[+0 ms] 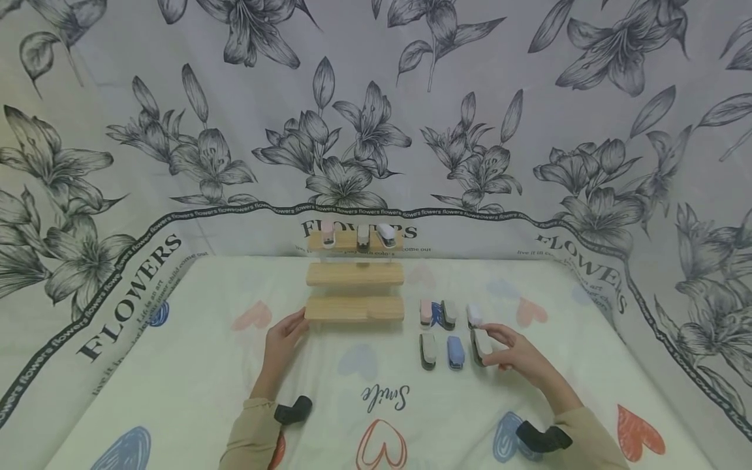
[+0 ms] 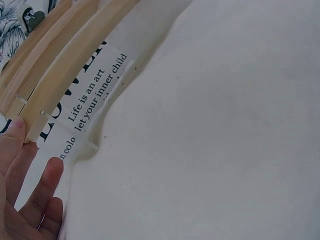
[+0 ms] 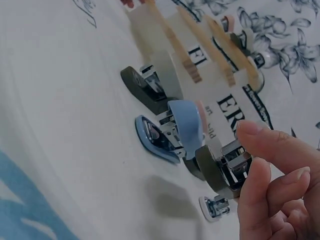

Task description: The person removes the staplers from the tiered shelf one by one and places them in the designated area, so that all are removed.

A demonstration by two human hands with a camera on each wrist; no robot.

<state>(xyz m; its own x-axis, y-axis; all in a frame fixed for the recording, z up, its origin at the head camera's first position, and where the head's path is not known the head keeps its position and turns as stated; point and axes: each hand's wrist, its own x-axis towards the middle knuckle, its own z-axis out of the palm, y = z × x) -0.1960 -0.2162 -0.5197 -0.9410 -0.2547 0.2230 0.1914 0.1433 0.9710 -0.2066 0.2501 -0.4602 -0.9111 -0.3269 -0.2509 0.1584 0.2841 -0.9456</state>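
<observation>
My left hand [image 1: 283,339] holds the left end of the lowest shelf of a three-tier wooden rack [image 1: 355,309], with thumb and finger on the shelf's corner in the left wrist view. With my right hand [image 1: 519,352] I pinch a small stapler [image 3: 212,170], dark below with a pale top, at the right end of the front row. Beside it in that row are a blue stapler [image 1: 455,352] and a white-and-dark stapler [image 1: 428,350]. Behind them stand a pink stapler [image 1: 425,312], a grey stapler [image 1: 449,314] and a white stapler [image 1: 473,314].
On the rack's top shelf sit a pink stapler [image 1: 328,234], a grey-and-dark stapler [image 1: 363,237] and a white stapler [image 1: 386,235]. The two lower shelves are bare wood. A heart-printed cloth [image 1: 235,365] covers the table, and a flower-printed curtain [image 1: 364,189] hangs behind.
</observation>
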